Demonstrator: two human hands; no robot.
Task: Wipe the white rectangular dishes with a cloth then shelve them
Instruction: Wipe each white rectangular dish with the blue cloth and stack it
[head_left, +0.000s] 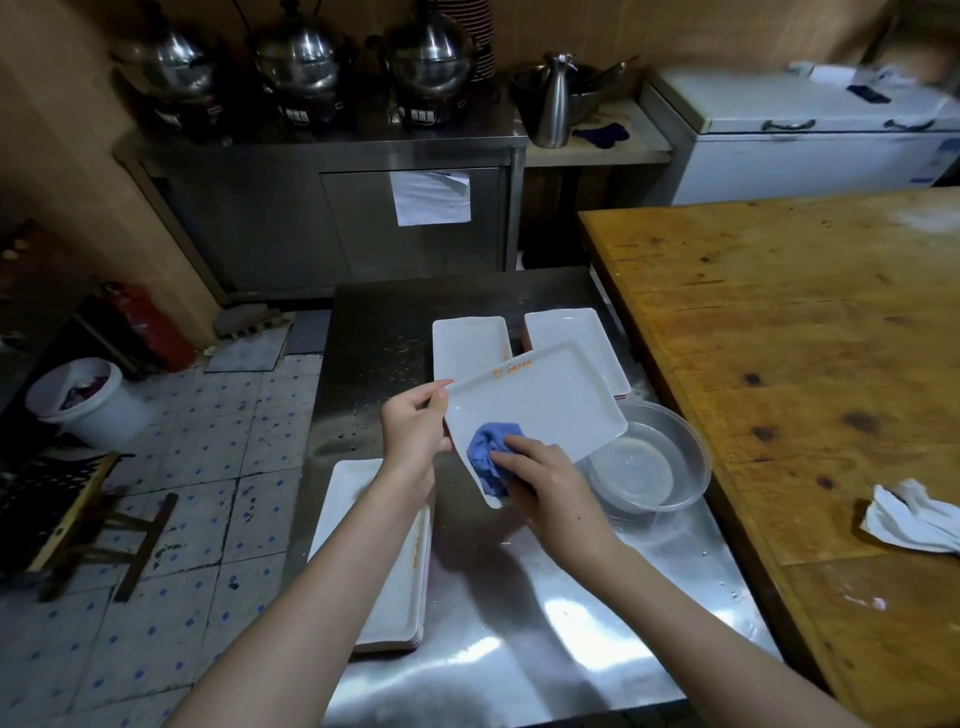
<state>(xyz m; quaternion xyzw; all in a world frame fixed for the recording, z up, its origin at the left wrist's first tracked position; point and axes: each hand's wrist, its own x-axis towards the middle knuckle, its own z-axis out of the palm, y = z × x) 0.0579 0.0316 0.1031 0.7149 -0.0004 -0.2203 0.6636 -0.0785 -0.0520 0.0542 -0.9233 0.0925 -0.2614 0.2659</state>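
One white bucket (78, 400) stands on the tiled floor at my far left, with a red cylinder (150, 327) behind it against the wall. On the near left part of the steel table (519, 623) lies a stack of white rectangular dishes (402, 603), partly under my left forearm. My left hand (415, 421) grips the left edge of the held dish (540, 400), thumb on the rim and fingers beneath. I hold that dish tilted above the middle of the table, its orange print along the far rim. My right hand (550, 478) clutches the blue cloth (491, 452), fingers curled over it and pressing it onto the near corner of the dish, where the cloth folds over the edge. Beyond the held dish two more stacks sit side by side on the table, the left far stack (467, 345) and the right far stack (576, 332). Just right of my right hand is a clear plastic bowl (654, 462), its rim partly under the dish. Further right runs the wooden table (779, 338), with a crumpled white rag (909, 519) lying near its front.
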